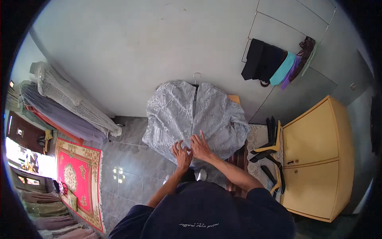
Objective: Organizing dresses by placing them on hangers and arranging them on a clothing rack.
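Note:
A silver-grey lace garment [171,107] with wide sleeves hangs in front of me, spread broadly below a metal hanger hook [197,74]. A dark slit runs down its middle from the neck. My left hand [182,154] is at the lower part of this slit, fingers bent and pinched on the cloth. Beside it, my right hand [200,147] closes thumb and fingertips on the same edge, with a finger or two raised. The fingertips cover the exact spot they grip.
Black and yellow hangers [267,149] lie on a lace-covered surface at right, beside a yellow cabinet [312,159]. Ties [283,67] hang from a wall rack. Sheer gowns [67,97] hang at left, above a red patterned rug [75,171] on grey floor tiles [131,171].

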A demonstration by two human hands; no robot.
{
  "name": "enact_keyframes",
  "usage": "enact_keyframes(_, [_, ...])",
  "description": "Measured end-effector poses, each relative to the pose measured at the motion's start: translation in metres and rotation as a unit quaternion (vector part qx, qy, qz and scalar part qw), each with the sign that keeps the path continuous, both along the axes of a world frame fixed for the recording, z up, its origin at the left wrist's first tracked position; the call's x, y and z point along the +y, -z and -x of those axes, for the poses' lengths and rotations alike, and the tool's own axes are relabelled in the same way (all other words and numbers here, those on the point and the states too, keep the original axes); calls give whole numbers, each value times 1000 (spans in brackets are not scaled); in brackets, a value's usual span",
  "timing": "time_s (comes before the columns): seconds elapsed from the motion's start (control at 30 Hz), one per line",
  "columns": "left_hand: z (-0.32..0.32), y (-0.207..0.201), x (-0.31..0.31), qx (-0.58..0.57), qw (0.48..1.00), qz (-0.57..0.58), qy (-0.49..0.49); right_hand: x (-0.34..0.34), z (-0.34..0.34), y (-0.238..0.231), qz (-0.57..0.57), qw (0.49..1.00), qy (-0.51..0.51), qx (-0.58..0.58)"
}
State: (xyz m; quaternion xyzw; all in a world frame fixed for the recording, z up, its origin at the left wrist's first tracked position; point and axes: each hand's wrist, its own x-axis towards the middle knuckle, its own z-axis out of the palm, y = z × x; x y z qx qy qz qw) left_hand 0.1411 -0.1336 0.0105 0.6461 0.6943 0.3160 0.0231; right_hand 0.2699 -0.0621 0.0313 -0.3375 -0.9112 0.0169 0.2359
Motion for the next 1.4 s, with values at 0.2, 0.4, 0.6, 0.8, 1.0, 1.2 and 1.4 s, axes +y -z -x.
enact_keyframes(0.2, [-4,-8,-5,-2,999,33,25,47,3,-9,10,996,83,18])
enact_keyframes(0.4, [-3,3,-21,-11,997,64,30,54,6,3,104,994,37,-11])
enact_keyframes(0.6, [11,-9,31,1,997,70,26,91,2,-2,12,999,-32,-35])
enact_keyframes(0.8, [14,-14,81,14,1000,24,9,114,-9,-8,62,994,-80,-45])
enact_keyframes(1.0, [6,1,78,-10,999,31,10,87,-10,3,158,986,13,59])
enact_keyframes(1.2, [2,-5,75,-22,999,27,13,73,-9,2,123,985,89,86])
enact_keyframes(1.4, [-13,-9,67,-15,1000,3,-27,48,-2,20,161,956,206,137])
